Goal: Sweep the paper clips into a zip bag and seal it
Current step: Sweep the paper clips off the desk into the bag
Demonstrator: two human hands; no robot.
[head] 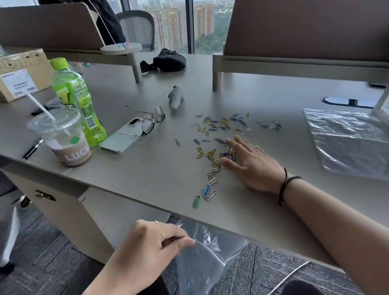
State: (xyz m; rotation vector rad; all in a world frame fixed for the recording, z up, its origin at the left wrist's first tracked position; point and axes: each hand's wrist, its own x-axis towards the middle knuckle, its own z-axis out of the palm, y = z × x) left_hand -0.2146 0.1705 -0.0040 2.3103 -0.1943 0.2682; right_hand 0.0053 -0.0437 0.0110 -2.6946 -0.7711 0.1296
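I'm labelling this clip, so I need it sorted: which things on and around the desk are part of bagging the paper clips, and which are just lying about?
Part of the job:
- paper clips scattered on the desk
- zip bag held below the desk edge by the left hand
- right hand flat among the clips

Lying about:
- second plastic bag
- glasses on a phone
- green bottle
- iced drink cup
- cardboard box
- pen

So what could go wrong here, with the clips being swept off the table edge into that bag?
The left hand pinches the zip bag below the table edge, but its mouth looks only partly open, so swept clips may miss and fall to the floor. The paper clips lie widely scattered; the right hand covers only the near ones, so far ones may be left behind. A wide sweep might also nudge the glasses.
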